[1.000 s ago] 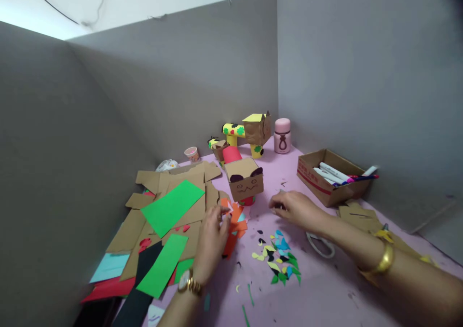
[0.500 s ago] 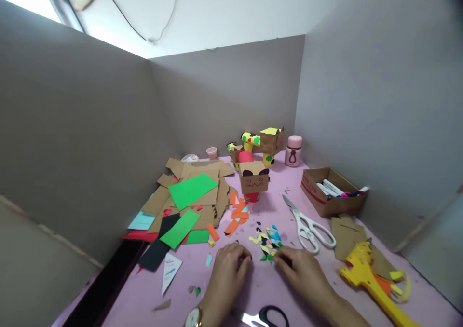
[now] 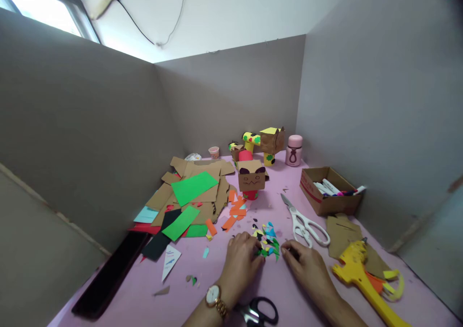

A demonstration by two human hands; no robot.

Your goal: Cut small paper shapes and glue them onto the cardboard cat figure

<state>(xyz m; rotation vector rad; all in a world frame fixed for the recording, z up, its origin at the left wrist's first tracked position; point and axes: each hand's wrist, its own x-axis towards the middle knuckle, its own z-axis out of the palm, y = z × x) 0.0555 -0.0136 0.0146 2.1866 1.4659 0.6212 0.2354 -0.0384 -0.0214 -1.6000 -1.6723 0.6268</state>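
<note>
Both hands low on the pink table (image 3: 318, 312) near its front edge, either side of the pile of small coloured paper scraps (image 3: 266, 242), which sits mid-table just ahead of them. Left hand (image 3: 241, 262) has fingertips curled down into the pile's near-left edge, pinching at scraps; which piece, cannot tell. Right hand (image 3: 307, 268) rests just right of the pile, fingers curled together and pointing at it; cannot tell if it grips anything. Pile has no clear heading, its long axis runs roughly front-to-back. Versus half a second ago: both hands sit a bit further in, left now touching the pile, and the view has dropped slightly. Counts: 2 scissors, white pair (image 3: 306, 223) right of the pile with blades towards the back-left, black-handled pair (image 3: 258, 311) at the front edge between the wrists; 1 yellow glue gun (image 3: 356, 274) at front-right; 1 marker box (image 3: 330, 191) along the right edge; 2 green sheets (image 3: 193, 187) on the cardboard stack at left; 1 cardboard face box (image 3: 251, 176) behind the pile
</note>
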